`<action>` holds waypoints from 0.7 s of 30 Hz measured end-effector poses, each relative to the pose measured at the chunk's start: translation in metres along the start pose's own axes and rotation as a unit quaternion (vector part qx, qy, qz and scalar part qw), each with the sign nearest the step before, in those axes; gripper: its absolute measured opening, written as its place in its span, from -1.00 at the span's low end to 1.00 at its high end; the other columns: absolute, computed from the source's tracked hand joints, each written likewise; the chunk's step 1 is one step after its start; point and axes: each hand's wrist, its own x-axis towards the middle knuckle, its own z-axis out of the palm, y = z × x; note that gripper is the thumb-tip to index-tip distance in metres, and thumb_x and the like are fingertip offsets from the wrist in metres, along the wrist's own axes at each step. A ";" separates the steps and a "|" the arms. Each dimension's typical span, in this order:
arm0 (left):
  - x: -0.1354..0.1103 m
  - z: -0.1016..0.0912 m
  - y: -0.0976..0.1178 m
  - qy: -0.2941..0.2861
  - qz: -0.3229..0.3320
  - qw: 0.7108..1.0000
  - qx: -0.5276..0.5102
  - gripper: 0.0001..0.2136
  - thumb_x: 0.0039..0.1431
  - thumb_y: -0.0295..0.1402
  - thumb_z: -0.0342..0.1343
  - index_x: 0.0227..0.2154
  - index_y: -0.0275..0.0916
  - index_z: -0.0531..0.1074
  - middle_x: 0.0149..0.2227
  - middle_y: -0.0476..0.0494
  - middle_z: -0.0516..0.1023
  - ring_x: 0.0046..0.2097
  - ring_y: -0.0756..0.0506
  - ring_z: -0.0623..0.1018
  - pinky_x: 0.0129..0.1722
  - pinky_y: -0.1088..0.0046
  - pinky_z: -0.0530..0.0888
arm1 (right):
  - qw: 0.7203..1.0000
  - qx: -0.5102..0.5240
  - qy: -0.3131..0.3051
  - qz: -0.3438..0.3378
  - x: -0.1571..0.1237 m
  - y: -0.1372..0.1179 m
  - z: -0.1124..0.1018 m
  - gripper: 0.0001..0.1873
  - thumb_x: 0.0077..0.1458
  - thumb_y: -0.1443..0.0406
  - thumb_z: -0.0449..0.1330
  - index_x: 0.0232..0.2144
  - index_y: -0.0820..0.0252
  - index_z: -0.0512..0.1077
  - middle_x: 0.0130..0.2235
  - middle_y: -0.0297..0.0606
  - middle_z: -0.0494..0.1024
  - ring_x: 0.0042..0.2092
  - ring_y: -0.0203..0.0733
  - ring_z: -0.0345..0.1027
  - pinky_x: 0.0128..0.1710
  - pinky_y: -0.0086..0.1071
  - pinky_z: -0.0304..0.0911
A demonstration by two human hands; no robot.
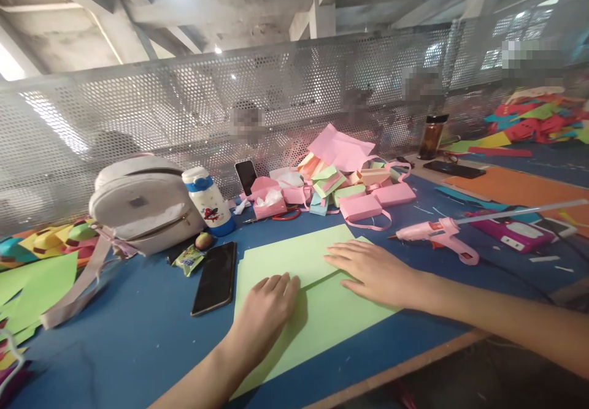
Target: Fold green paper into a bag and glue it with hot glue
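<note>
Light green paper sheets (340,320) lie on the blue table in front of me, with one sheet's edge folded or lapped over, making a line across the middle. My left hand (267,305) is closed at the left part of that edge, its fingers curled down on the paper; the fingertips are hidden. Flat on the right part of the same edge rests my right hand (368,271), fingers stretched out and holding nothing. A pink hot glue gun (437,234) with a long glue stick in it lies just beyond my right hand.
A black phone (215,279) lies left of the paper. Behind it stand a water bottle (209,200) and a pale backpack (142,203). Small pink paper boxes (363,206) pile up at the back, before a perforated metal screen (276,102). A purple box (513,231) sits right.
</note>
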 end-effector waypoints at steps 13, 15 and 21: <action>0.044 -0.040 -0.071 -0.064 -0.080 0.961 -0.258 -0.76 0.11 -0.25 0.10 -0.58 -0.27 0.38 -0.55 0.08 0.30 -0.44 0.01 0.30 -0.46 0.53 0.17 | 0.984 0.050 0.154 0.077 -0.020 0.023 -0.016 -0.47 0.22 0.35 -0.01 0.24 0.05 0.20 0.24 -0.18 0.36 0.24 0.01 0.24 0.20 -0.01 0.24; 0.040 -0.046 -0.075 -0.080 -0.075 0.948 -0.300 -0.77 0.11 -0.22 0.09 -0.51 -0.28 0.45 -0.52 0.06 0.36 -0.42 -0.01 0.34 -0.45 0.53 0.20 | 0.979 0.049 0.176 0.095 -0.024 0.023 -0.019 -0.51 0.22 0.35 -0.02 0.19 0.04 0.22 0.23 -0.16 0.36 0.24 0.03 0.24 0.18 -0.02 0.25; 0.028 -0.053 -0.075 -0.101 -0.090 0.919 -0.370 -0.76 0.07 -0.20 0.11 -0.39 -0.28 0.53 -0.48 0.01 0.46 -0.42 -0.04 0.39 -0.47 0.55 0.25 | 0.961 0.074 0.204 0.172 -0.042 0.025 -0.019 -0.61 0.27 0.21 -0.04 0.13 0.05 0.17 0.15 -0.06 0.42 0.10 0.13 0.40 -0.08 -0.10 0.42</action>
